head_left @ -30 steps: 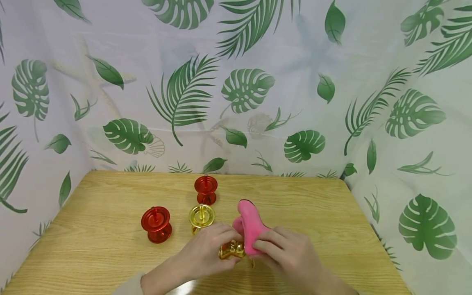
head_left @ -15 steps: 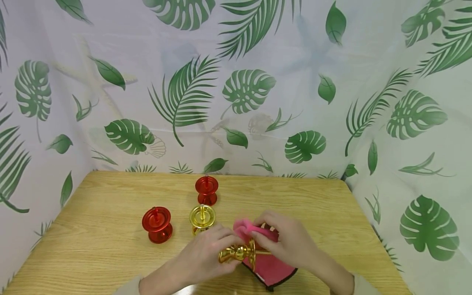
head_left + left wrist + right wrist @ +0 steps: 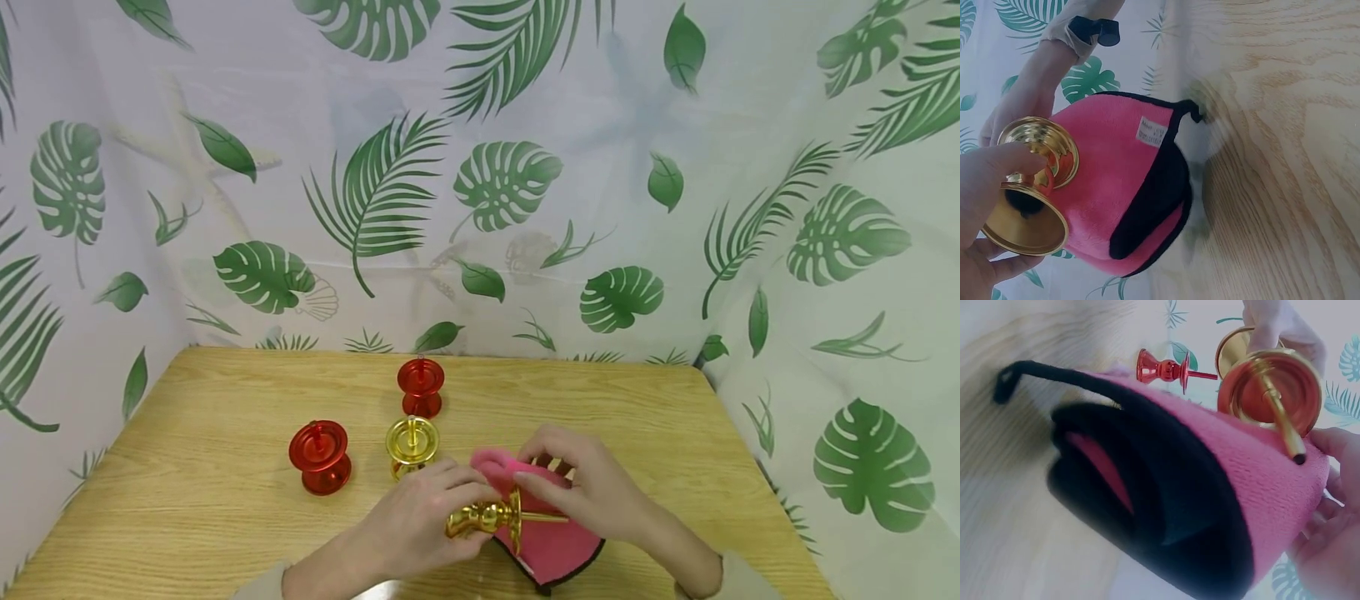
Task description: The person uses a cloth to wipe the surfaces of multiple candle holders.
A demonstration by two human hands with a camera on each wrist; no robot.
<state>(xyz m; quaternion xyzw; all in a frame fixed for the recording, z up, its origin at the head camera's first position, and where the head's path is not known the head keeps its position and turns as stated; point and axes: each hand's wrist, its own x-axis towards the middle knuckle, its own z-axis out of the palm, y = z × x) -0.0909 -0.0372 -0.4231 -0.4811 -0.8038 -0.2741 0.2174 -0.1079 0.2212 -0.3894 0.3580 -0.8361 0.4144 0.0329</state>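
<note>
My left hand [image 3: 408,517] grips a shiny gold candle holder [image 3: 486,517] by its foot and stem. It lies tipped on its side, with its dish and thin spike pointing right. In the right wrist view the inside of the gold dish [image 3: 1300,394] faces the camera. My right hand [image 3: 600,487] pinches a folded pink cloth [image 3: 555,554] with black edging, thumb on the near side. The cloth hangs down behind and below the spike, its lower corner near the tabletop. A small white label [image 3: 1151,130] and a black loop show on it in the left wrist view.
Left of the hands stand a red candle holder [image 3: 318,450], another red candle holder [image 3: 421,387] farther back, and a gold candle holder [image 3: 412,440] close to my left hand. The wooden table [image 3: 210,500] ends at a leaf-patterned curtain [image 3: 510,250].
The cloth, raised over the holder's dish end a second ago, now hangs open below it, baring dish and spike. My right hand has shifted its grip toward the back. My left hand keeps its place.
</note>
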